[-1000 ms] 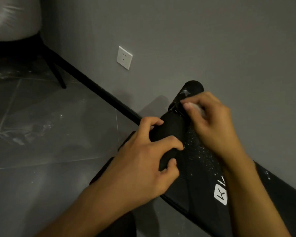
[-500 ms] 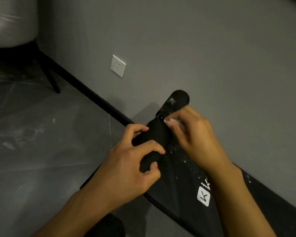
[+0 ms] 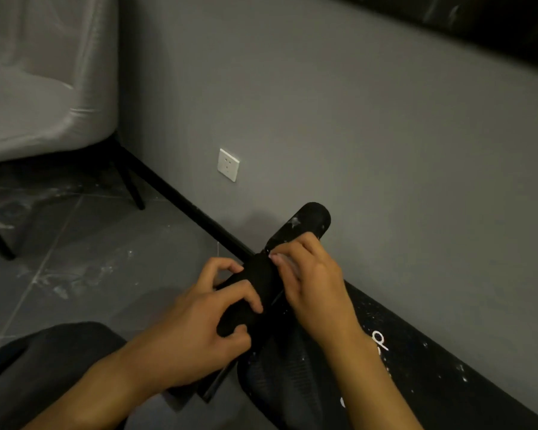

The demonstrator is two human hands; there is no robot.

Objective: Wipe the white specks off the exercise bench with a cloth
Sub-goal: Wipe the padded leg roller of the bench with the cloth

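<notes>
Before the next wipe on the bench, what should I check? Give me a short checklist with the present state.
1. Left hand grips the roller: ok.
2. Cloth held in the right hand: ok, though mostly hidden.
3. Cloth pressed on the roller: cannot tell.
4. Far end of roller clean: not ok, white smear.
5. Pad free of specks: not ok.

We are seeing a white square wall socket [image 3: 228, 165] sitting on the grey painted wall [image 3: 354, 119] above a black skirting strip [image 3: 196, 210]. A pale grey upholstered chair [image 3: 38, 103] is standing on the dark grey tiled floor [image 3: 75, 274].
</notes>
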